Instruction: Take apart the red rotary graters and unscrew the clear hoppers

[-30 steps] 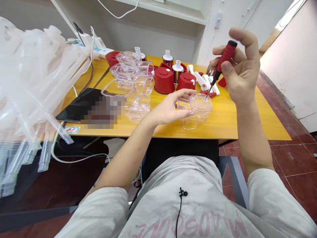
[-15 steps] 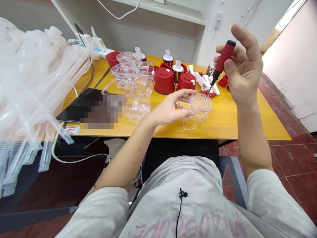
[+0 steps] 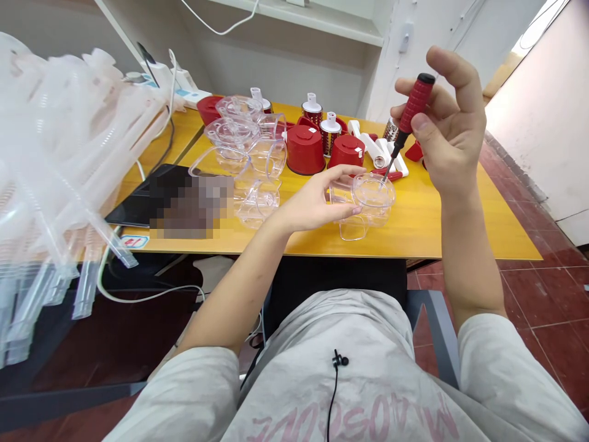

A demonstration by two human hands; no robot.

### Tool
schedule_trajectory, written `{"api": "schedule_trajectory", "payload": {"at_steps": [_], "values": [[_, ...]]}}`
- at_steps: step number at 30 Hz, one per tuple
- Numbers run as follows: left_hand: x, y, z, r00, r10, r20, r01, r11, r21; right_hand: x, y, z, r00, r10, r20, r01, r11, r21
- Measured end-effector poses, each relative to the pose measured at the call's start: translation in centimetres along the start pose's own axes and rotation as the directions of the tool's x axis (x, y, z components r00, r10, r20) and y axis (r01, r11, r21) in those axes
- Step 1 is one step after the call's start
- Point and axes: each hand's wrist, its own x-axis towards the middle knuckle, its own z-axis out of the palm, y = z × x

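From my remote seat, right hand [image 3: 444, 126] with fingers pinching a red-handled screwdriver [image 3: 414, 103], tip at a clear plastic housing [image 3: 373, 199] (center-right of the yellow table [image 3: 416, 230]), left hand [image 3: 313, 205], fingers spread around it

Garment: loose light-grey short-sleeved T-shirt [image 3: 322, 368] with pink lettering [image 3: 354, 420] printed on the front. A small black clip-on microphone [image 3: 340, 360] sits at centre chest, and its thin black cable [image 3: 332, 405] runs down the front. The left hand [image 3: 317, 202] and right hand [image 3: 446, 129] are bare.
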Motion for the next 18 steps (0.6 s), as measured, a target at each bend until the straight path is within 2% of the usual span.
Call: {"api": "schedule_trajectory", "payload": {"at_steps": [2, 6, 8, 12, 16, 18], "values": [[0.0, 0.0, 0.0, 1.0, 0.001, 0.004, -0.001, 1.0, -0.003, -0.1, -0.3, 0.2, 0.999, 0.027, -0.022, -0.028, 0.999, -0.019], [0.0, 0.0, -0.1, 1.0, 0.0, 0.018, 0.001, 1.0, -0.02, 0.1, 0.7, 0.5, 0.984, -0.065, -0.165, 0.035, 0.984, -0.175], [0.0, 0.0, -0.1, 1.0, -0.001, 0.02, 0.002, 1.0, -0.02, 0.2, 1.0, 0.4, 0.98, -0.061, -0.187, 0.016, 0.972, -0.235], [0.0, 0.0, 0.0, 1.0, 0.01, 0.01, -0.01, 1.0, -0.009, 0.2, 0.0, 0.0, 0.99, 0.058, -0.127, -0.085, 0.972, -0.218], [0.0, -0.1, 0.0, 1.0, 0.013, 0.0, -0.013, 1.0, 0.003, 0.1, -1.1, -0.1, 0.999, 0.035, -0.035, -0.037, 0.998, -0.049], [0.0, -0.2, -0.1, 1.0, 0.004, 0.003, -0.004, 1.0, 0.0, 0.0, -1.1, 0.1, 0.997, 0.074, -0.03, -0.075, 0.996, -0.039]]}}
